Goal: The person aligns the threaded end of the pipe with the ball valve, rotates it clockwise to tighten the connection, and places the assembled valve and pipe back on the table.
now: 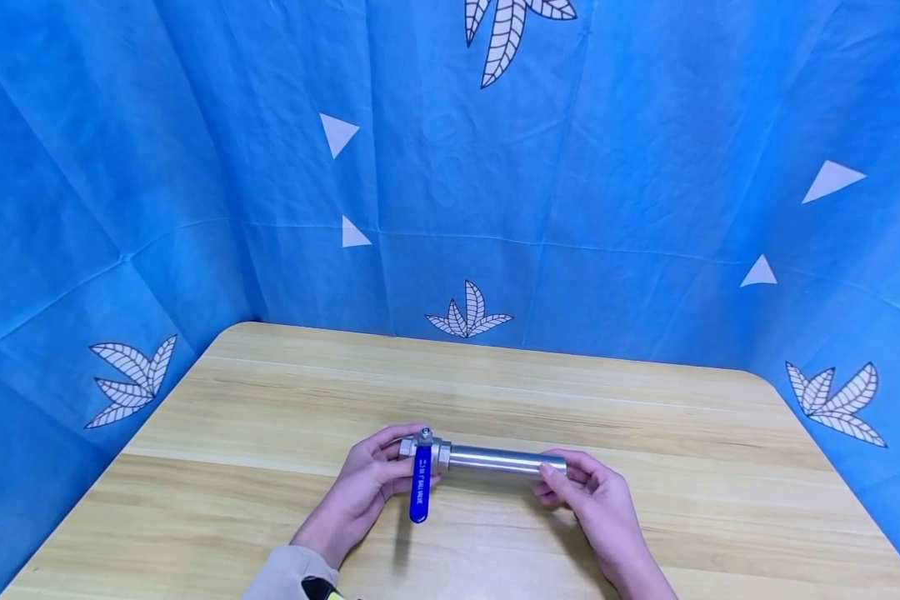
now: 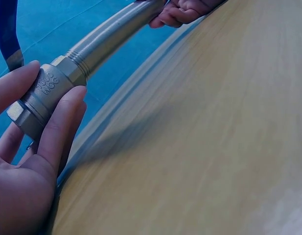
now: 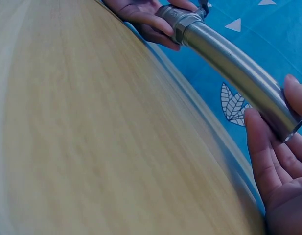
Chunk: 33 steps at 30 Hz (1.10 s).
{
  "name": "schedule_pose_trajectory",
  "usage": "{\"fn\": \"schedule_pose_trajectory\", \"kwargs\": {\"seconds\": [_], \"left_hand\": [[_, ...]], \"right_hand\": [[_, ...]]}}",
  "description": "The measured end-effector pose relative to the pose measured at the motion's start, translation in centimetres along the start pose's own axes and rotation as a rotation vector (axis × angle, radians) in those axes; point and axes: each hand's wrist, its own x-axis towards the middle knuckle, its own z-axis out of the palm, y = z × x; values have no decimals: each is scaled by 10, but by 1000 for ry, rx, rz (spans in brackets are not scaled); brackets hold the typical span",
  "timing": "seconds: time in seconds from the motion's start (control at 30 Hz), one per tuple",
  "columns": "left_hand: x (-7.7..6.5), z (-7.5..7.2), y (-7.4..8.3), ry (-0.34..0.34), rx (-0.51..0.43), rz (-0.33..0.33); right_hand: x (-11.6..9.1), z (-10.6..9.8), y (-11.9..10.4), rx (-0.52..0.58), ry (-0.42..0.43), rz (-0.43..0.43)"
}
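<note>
A steel ball valve (image 2: 47, 91) with a blue lever handle (image 1: 420, 487) is joined to a shiny metal pipe (image 1: 495, 459). Threads show where the pipe enters the valve's hex end in the left wrist view. My left hand (image 1: 363, 483) grips the valve body between thumb and fingers, with the lever pointing toward me. At the pipe's far right end, my right hand (image 1: 600, 504) pinches the tube with thumb and fingertips. Both hands hold the assembly level above the wooden table (image 1: 270, 400), and its shadow falls on the tabletop below.
Blue cloth (image 1: 450, 167) with white leaf and triangle prints hangs behind the table and along both sides. The table's rounded back corners (image 1: 243, 329) meet the cloth. A light sleeve (image 1: 288, 573) covers the left forearm.
</note>
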Motion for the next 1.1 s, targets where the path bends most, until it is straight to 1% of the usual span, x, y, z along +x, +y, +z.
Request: {"fn": "schedule_pose_trajectory", "kwargs": {"seconds": [0.27,0.4,0.6,0.67,0.8,0.9,1.0,1.1], "left_hand": [[-2,0,1,28,-9,13],[-3,0,2,37,-17,20],[-4,-2,2,31,-41,18],[-5,-2,2,26,-44,17],[-4,-2,2,15,-40,15],[-4,-2,2,12,-35,13],[-4,-1,2,12,-32,8],[-3,0,3,7,-25,7]], "right_hand": [[0,1,0,-24,-37,-9],[0,0,1,-28,-42,-22],[-1,-3,2,-5,-89,-97],[-2,-3,1,0,-85,-103],[-3,-2,-2,-10,-41,-82],[-4,-2,-3,-12,-27,-82],[-5,-2,-3,-18,-24,-81],[-5,-1,-4,-15,-22,-60]]}}
